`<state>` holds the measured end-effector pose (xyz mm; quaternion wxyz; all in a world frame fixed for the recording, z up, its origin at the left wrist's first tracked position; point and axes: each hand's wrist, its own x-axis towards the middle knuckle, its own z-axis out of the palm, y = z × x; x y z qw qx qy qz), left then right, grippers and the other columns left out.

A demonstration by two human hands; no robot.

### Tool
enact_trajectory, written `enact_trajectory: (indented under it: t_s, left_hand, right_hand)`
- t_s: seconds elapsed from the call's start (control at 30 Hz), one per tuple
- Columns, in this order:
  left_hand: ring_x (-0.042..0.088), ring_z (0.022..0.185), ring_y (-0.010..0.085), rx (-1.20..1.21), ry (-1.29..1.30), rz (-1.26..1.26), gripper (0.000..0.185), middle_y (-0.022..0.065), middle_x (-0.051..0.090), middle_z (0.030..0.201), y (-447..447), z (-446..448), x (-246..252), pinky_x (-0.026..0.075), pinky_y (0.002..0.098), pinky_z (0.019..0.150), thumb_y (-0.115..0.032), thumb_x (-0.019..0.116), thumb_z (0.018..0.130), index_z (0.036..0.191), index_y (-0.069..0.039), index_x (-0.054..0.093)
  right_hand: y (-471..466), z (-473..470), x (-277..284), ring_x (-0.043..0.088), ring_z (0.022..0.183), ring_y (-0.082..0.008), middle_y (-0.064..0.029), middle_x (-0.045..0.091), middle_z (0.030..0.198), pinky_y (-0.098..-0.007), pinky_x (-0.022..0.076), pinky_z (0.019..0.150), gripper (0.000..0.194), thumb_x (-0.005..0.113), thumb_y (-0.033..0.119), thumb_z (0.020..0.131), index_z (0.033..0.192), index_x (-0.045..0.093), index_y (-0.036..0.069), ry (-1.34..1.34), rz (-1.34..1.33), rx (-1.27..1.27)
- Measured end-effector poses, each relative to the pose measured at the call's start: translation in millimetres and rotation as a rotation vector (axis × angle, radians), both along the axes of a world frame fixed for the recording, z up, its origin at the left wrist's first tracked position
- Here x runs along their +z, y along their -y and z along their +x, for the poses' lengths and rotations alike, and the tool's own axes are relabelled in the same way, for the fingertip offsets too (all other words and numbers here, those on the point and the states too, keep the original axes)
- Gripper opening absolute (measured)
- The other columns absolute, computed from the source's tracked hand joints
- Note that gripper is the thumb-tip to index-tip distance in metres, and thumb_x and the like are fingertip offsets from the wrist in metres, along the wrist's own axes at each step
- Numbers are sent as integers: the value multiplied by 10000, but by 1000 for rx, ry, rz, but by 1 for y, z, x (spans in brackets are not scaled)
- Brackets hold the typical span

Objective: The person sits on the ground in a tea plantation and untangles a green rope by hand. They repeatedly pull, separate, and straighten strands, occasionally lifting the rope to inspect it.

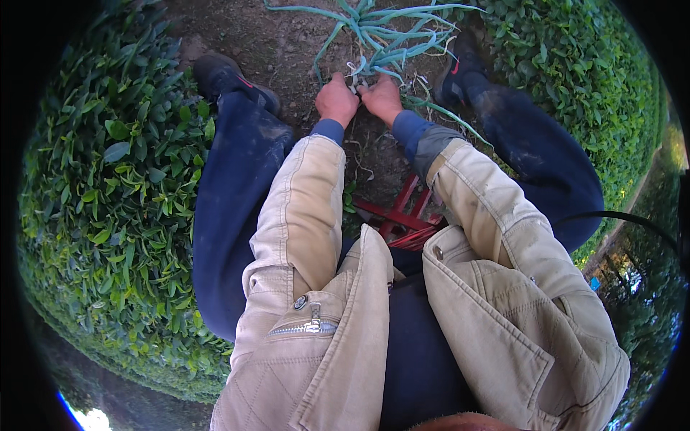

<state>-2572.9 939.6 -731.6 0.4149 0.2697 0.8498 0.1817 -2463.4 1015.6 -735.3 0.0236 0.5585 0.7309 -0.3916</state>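
Green onion plants (pixel 377 32) with long blue-green leaves spread over the soil in front of me. Their pale lower stems (pixel 354 82) come down between my two hands. My left hand (pixel 338 101) is curled around the stems at the base of the clump, its fingertips partly hidden. Close beside it, almost touching, my right hand (pixel 381 99) pinches the same pale bases from the other side. A single onion leaf (pixel 453 115) trails along the ground past my right wrist. Dry, whitish skins and roots lie around the hands.
Dense leafy hedges rise on the left (pixel 118 178) and right (pixel 582 81). Between them runs a strip of bare brown soil (pixel 259 37). A red slatted stool (pixel 401 213) is under me, and my dark shoes (pixel 232 81) stand wide apart. A black cable (pixel 620 214) curves at the right.
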Motion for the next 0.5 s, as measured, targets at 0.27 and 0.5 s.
enact_trajectory:
  t_s: [0.27, 0.5]
  left_hand:
    - [688, 1041, 407, -479, 133, -59, 353, 226, 708, 1122, 13, 15, 2, 547, 495, 905, -228, 741, 787, 1097, -59, 733]
    - [696, 1076, 378, -615, 114, -236, 305, 209, 728, 1116, 11, 9, 5, 553, 460, 920, -225, 692, 812, 1048, -46, 762]
  right_hand:
    - [9, 28, 9, 686, 982, -441, -236, 719, 1020, -506, 549, 865, 363, 663, 172, 856, 1182, 618, 20, 283, -191, 590]
    - [21, 30, 39, 684, 1001, -442, -252, 716, 1007, -517, 542, 887, 354, 668, 125, 809, 1144, 665, 10, 168, -156, 661]
